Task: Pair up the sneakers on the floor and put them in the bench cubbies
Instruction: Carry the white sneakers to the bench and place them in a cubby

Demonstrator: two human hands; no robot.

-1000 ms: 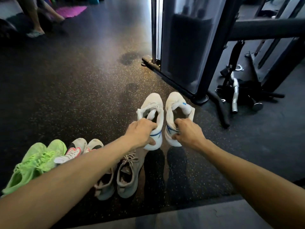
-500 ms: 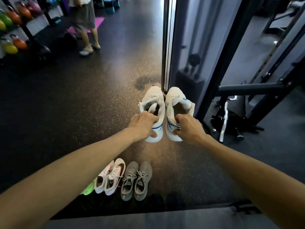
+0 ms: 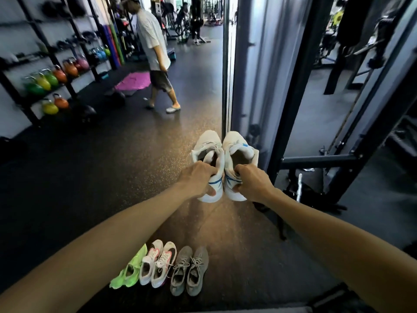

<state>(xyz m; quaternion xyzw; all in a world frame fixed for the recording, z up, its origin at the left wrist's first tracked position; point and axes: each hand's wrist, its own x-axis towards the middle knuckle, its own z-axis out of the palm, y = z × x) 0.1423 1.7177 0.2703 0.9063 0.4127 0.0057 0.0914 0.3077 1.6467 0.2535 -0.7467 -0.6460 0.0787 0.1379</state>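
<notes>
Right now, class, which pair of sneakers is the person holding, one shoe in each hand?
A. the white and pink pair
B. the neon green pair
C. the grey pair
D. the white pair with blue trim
D: the left hand and the right hand each grip one shoe of the white pair with blue trim, while the other three pairs lie on the floor.

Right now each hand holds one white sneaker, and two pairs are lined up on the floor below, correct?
Not quite: the head view shows three pairs on the floor, green, white-and-pink and grey. The left hand and right hand do each hold one white sneaker.
</notes>
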